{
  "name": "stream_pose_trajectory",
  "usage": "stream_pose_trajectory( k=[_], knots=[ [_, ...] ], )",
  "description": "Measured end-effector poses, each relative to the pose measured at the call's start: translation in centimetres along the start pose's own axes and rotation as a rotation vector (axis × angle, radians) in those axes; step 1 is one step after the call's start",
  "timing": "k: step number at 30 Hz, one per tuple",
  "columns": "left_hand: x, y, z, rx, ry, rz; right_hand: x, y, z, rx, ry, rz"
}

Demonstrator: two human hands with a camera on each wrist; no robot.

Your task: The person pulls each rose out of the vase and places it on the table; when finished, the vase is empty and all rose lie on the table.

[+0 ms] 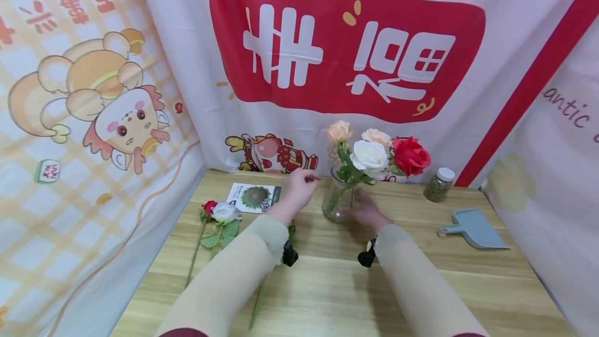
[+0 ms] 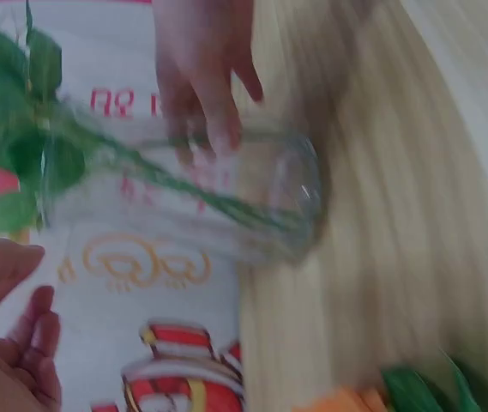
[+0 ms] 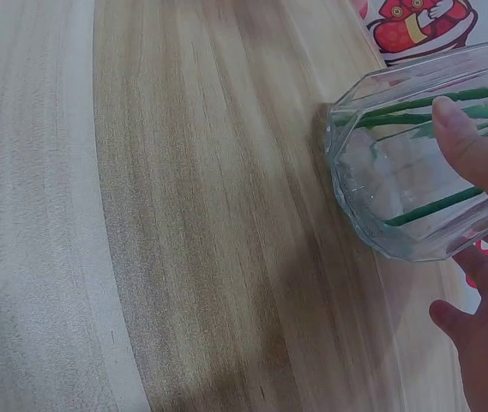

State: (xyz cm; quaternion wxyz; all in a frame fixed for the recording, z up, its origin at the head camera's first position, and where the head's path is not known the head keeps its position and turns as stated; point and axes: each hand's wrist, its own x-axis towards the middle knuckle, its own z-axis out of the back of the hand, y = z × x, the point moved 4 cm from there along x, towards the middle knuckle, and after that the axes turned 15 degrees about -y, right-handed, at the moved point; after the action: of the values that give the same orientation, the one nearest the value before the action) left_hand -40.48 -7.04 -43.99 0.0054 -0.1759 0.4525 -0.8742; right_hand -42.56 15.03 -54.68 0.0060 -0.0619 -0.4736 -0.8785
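Tan wood-grain table (image 1: 327, 290): R hand (image 1: 366, 211) grips clear faceted-glass vase (image 1: 334, 204), prob. slick, fragile; hold low. L hand (image 1: 298, 191) free.

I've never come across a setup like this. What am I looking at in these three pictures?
There is no machine here: one person works with two bare hands. The widest picture comes from a camera on the head, looking forward and down. The other two come from cameras worn on the left and right wrists.

The right hand holds a clear glass vase containing a large white rose, a large red rose and peach roses. The left hand, beside it, holds nothing.

On the light wooden table, a small red rose, a leafy white rose and a printed paper card lie left; a white-lidded clear jar and a grey-blue dustpan are right.
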Motion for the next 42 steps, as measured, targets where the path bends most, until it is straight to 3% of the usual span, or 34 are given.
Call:
stream_pose_trajectory(
  k=[4, 10, 14, 21, 27, 34, 37, 42],
  knots=[
    [0.5, -3.0, -2.0, -0.042, 0.032, -0.073, 0.0, 0.2, -0.1, -0.004, 0.008, 0.015],
    [0.5, -6.3, -4.6, 0.092, 0.117, -0.157, -0.2, 0.7, 0.2, -0.048, 0.025, 0.049],
    [0.4, -7.1, -5.9, 0.163, 0.131, -0.183, -0.3, 0.8, 0.3, -0.049, 0.038, 0.088],
    [0.1, -7.2, -6.9, 0.208, 0.024, -0.28, -0.1, 0.3, 0.1, -0.069, 0.054, 0.07],
    [0.3, -7.2, -5.9, 0.061, -0.062, -0.226, 0.0, 0.1, 0.1, -0.079, 0.051, 0.047],
    [0.4, -7.6, -4.2, -0.237, -0.057, -0.116, -0.2, 1.0, 0.5, 0.024, 0.031, 0.12],
    [0.5, -7.7, -3.8, -0.279, -0.052, -0.101, -0.2, 1.0, 0.4, 0.047, 0.045, 0.082],
    [0.7, -7.8, -3.3, -0.25, -0.073, -0.088, -0.1, 0.8, 0.4, 0.023, 0.073, 0.019]
  ],
)
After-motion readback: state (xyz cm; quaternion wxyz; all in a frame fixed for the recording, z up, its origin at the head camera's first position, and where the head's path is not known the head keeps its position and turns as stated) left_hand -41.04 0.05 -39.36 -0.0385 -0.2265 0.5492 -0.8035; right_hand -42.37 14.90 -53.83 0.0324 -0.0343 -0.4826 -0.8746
